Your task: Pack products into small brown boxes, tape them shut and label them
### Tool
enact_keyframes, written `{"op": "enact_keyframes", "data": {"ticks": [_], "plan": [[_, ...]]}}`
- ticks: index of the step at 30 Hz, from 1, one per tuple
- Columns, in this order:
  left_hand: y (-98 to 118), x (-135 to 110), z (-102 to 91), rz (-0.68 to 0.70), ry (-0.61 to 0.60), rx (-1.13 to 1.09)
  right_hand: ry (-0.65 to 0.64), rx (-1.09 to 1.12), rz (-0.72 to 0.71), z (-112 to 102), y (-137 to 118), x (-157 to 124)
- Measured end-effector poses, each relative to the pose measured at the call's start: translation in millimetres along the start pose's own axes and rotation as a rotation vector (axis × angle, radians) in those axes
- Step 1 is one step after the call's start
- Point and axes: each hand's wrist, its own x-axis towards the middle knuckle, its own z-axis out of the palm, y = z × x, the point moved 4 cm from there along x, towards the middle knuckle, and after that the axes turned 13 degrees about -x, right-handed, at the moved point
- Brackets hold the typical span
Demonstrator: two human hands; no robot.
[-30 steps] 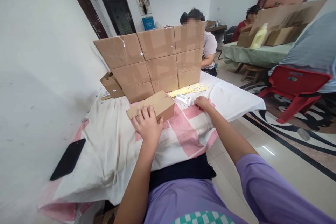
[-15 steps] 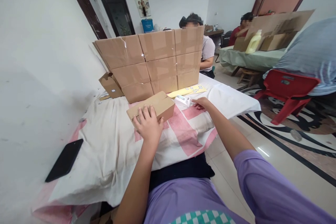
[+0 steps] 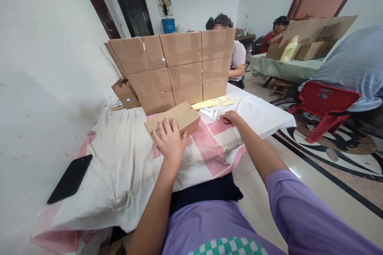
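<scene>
A closed brown cardboard box [image 3: 176,116] lies on the table in front of me. My left hand [image 3: 169,137] rests on its near left part, fingers spread over the top and the thumb by the front side. Right of the box sits a small white object with a label [image 3: 208,114]; its kind is unclear. My right hand [image 3: 229,118] is just right of that white object, a small gap between them. Its fingers are curled together in a pinch, and anything between them is too small to make out.
A wall of taped cardboard boxes [image 3: 184,69] stands behind the box. A yellow strip with small stickers [image 3: 220,101] lies at its foot. At left are a black phone [image 3: 70,179] and an open carton [image 3: 127,93]. A person [image 3: 237,57] sits behind the wall; a red chair [image 3: 327,99] is right.
My right hand's fingers have drawn together and shifted slightly away from the white object. My left hand stays on the box. The view has tilted slightly.
</scene>
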Motion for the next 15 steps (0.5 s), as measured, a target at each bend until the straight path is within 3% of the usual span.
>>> {"op": "enact_keyframes", "data": {"ticks": [5, 15], "plan": [[0.1, -0.2, -0.6, -0.004, -0.001, 0.004, -0.035, 0.015, 0.145, -0.2, 0.3, -7.1], [1.0, -2.7, 0.3, 0.015, 0.01, 0.036, -0.171, -0.086, 0.252, 0.4, -0.3, 7.5]]}}
